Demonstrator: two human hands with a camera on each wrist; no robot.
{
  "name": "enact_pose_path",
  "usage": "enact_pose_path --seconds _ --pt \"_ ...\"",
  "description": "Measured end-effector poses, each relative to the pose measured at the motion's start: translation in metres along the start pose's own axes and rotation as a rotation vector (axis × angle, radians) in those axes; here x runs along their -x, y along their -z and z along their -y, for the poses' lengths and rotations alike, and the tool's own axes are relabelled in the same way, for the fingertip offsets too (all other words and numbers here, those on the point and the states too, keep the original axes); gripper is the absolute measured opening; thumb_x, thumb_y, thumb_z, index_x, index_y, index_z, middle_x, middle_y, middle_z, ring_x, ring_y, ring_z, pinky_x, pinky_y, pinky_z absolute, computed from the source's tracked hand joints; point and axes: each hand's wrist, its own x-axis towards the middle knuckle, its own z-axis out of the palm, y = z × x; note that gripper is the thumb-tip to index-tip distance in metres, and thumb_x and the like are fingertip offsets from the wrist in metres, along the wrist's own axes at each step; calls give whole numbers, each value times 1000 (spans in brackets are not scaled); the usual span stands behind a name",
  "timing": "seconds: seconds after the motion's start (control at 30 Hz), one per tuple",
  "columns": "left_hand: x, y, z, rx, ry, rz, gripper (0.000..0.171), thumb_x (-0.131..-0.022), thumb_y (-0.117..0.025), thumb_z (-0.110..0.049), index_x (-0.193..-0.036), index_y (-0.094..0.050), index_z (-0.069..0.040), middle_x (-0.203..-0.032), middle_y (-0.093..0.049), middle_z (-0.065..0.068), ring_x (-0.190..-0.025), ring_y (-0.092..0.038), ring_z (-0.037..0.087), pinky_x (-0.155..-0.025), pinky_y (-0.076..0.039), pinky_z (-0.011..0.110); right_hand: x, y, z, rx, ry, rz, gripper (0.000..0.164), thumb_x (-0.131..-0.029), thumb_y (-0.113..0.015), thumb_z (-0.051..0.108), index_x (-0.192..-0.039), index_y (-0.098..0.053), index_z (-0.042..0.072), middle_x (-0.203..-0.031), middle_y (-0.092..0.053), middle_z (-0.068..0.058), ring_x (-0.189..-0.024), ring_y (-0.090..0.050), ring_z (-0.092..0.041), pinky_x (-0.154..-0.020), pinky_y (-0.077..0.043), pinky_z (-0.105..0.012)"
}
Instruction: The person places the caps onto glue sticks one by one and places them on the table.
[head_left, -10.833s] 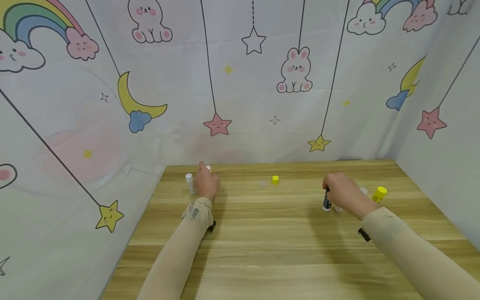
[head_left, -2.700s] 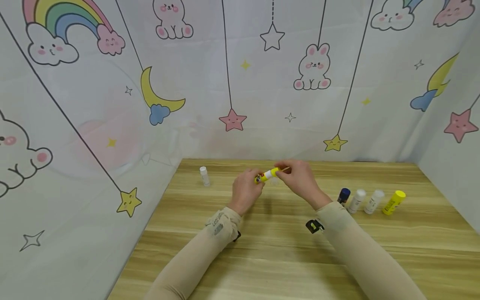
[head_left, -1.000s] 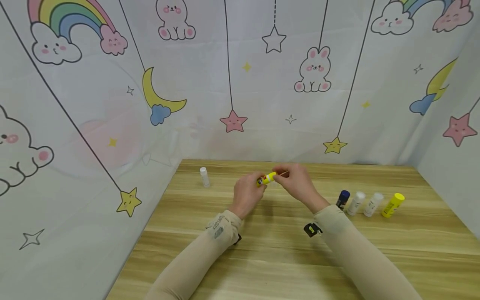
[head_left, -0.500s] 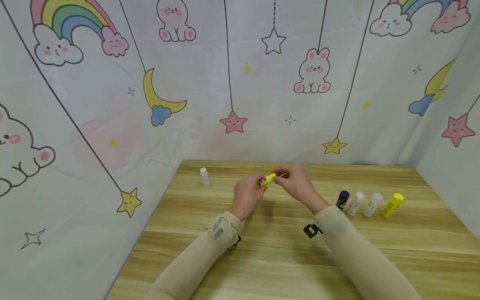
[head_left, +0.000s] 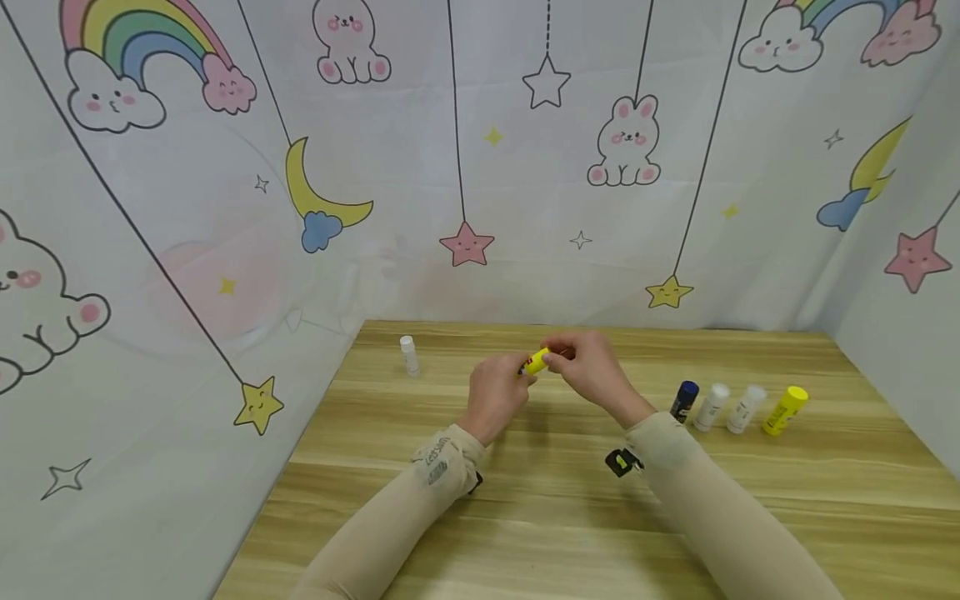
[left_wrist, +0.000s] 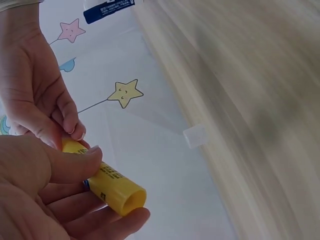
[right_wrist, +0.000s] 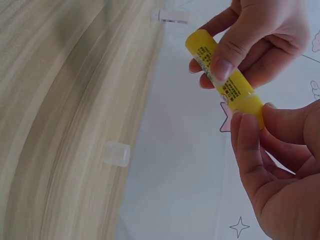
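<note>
Above the middle of the table both hands hold one yellow glue stick (head_left: 536,362). My left hand (head_left: 497,395) grips its body, thumb along the printed side, as the right wrist view shows. With fingertips and thumb, my right hand (head_left: 598,372) pinches the yellow cap (right_wrist: 248,108) at the other end. Cap and body meet at a thin seam, and the stick is tilted. The hollow base end (left_wrist: 134,201) faces out in the left wrist view. A small translucent cap (right_wrist: 117,153) stands on the table beyond the hands, largely hidden in the head view.
To the right stand a dark blue glue stick (head_left: 685,401), a white one (head_left: 712,407), another white one (head_left: 747,409) and a larger yellow one (head_left: 786,411). A white-capped stick (head_left: 409,356) is at the back left. A patterned curtain (head_left: 555,275) borders the table.
Earlier the hands were apart and the yellow cap lay on the table. Later they met at the glue stick; the white band between cap and body has since disappeared as the cap slid on.
</note>
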Motion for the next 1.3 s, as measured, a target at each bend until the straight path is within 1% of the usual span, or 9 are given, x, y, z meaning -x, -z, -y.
enact_pose_path --seconds 0.23,0.43,0.6,0.7,0.8,0.93,1.03,1.17,1.3 --pt "7 3 -6 -138 -26 16 21 -84 -83 -14 -102 -77 -4 -85 -75 5 -69 -71 17 -62 -57 29 5 -12 0 -39 1 -22 20 -95 -70 9 -115 -74 4 -99 -73 -7 -79 -72 -21 -64 -58 -31" --pt "14 10 -6 -258 -83 -60 20 -81 -86 -14 -94 -74 -5 -76 -72 4 -62 -68 18 -56 -55 28 6 -18 8 -68 -5 -5 22 -97 -69 12 -117 -73 3 -100 -72 -7 -81 -72 -20 -67 -59 -31" --pt "9 11 -6 -127 -147 -94 22 -83 -85 -15 -100 -73 -6 -79 -73 3 -61 -66 14 -56 -53 25 4 -8 10 -15 10 -12 21 -94 -74 23 -111 -76 11 -100 -71 -1 -82 -69 -17 -64 -57 -35" --pt "5 12 -6 -62 -119 -64 26 -85 -84 -18 -106 -72 -7 -85 -73 3 -66 -66 14 -59 -53 26 4 -5 8 -15 25 -13 19 -92 -77 26 -106 -76 13 -96 -72 0 -77 -68 -16 -62 -56 -36" --pt "5 14 -6 -82 -53 -4 34 -87 -82 -24 -115 -70 -8 -97 -74 5 -71 -67 16 -60 -54 28 5 -5 4 0 25 -14 15 -90 -78 23 -101 -76 13 -91 -71 -1 -72 -68 -17 -60 -56 -35" --pt "5 21 -4 -118 2 36 43 -92 -75 -29 -129 -66 -10 -113 -72 8 -69 -65 18 -55 -53 30 8 -4 -4 101 22 -22 11 -88 -80 20 -95 -76 13 -91 -71 0 -74 -66 -17 -61 -56 -33" --pt "3 26 -1 -113 19 3 39 -94 -73 -27 -129 -67 -10 -115 -71 8 -65 -64 17 -51 -51 30 10 -3 -8 183 49 -8 12 -87 -80 18 -95 -76 10 -94 -72 -1 -78 -65 -17 -66 -56 -34" --pt "0 30 6 -104 48 -59 32 -94 -72 -24 -124 -70 -12 -115 -71 6 -74 -68 17 -54 -52 29 14 0 -11 251 82 28 13 -88 -79 17 -96 -75 7 -92 -72 -2 -75 -63 -17 -67 -55 -36" --pt "-1 33 14 -85 58 -114 26 -94 -72 -20 -118 -72 -11 -112 -72 6 -81 -70 20 -56 -54 31 17 2 -15 300 84 47 10 -87 -79 15 -93 -74 10 -89 -71 0 -72 -59 -15 -65 -52 -35"
